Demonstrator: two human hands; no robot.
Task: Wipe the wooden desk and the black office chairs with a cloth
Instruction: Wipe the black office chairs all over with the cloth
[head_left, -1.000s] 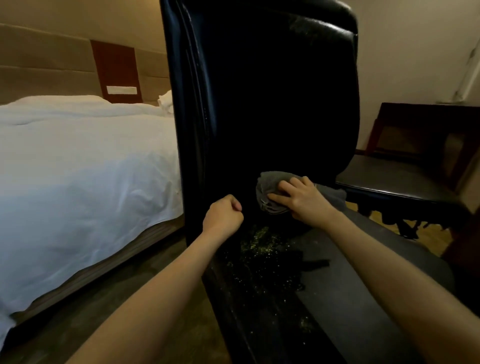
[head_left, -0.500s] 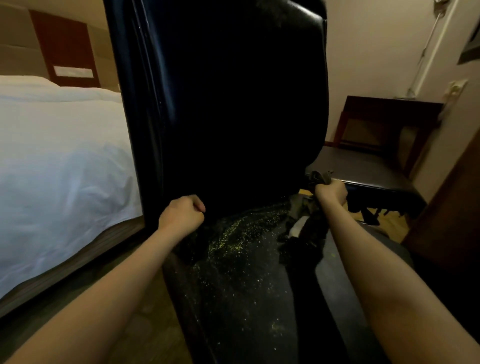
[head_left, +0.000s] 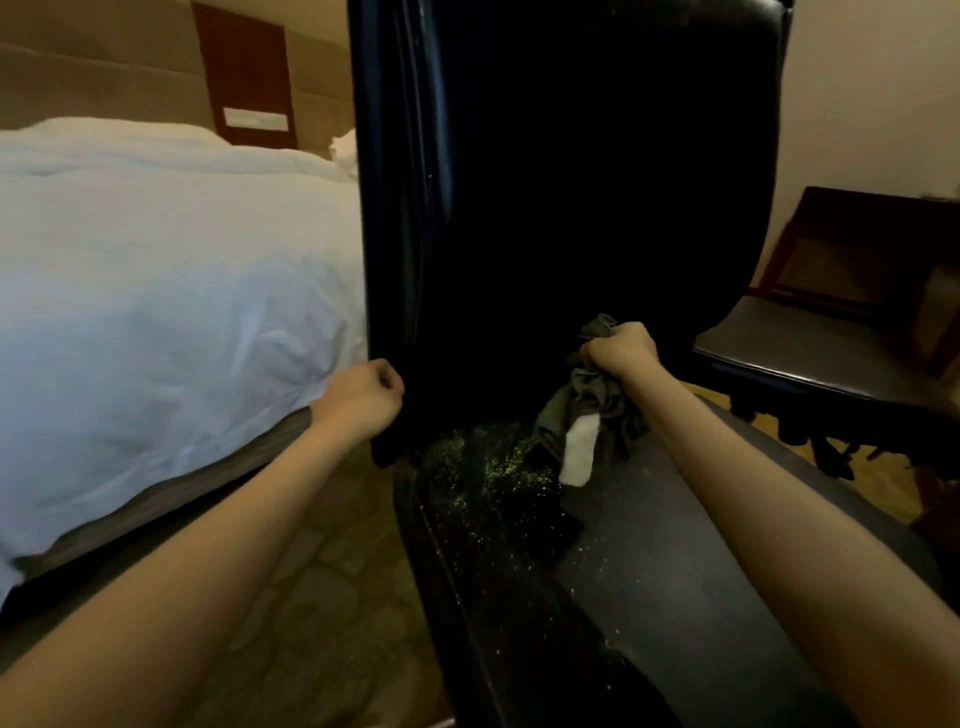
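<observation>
A black office chair (head_left: 561, 197) fills the middle of the view, its tall backrest upright and its seat (head_left: 675, 587) running toward me. Yellow-green specks lie on the seat near the backrest. My right hand (head_left: 621, 352) grips a bunched grey-green cloth (head_left: 587, 410) in a fist just above the rear of the seat; the cloth hangs down with a white tag showing. My left hand (head_left: 363, 397) is curled into a fist at the left edge of the backrest, holding nothing that I can see. A second black chair (head_left: 810, 358) stands at the right.
A bed with white bedding (head_left: 156, 291) runs along the left, close to the chair. A dark wooden desk (head_left: 878, 244) stands at the far right against the wall. Patterned carpet (head_left: 322, 597) shows between the bed and the chair.
My right hand went from pressing the cloth flat on the lower backrest to lifting it bunched in a fist. The view swung sideways and back. My left fist stayed by the backrest edge.
</observation>
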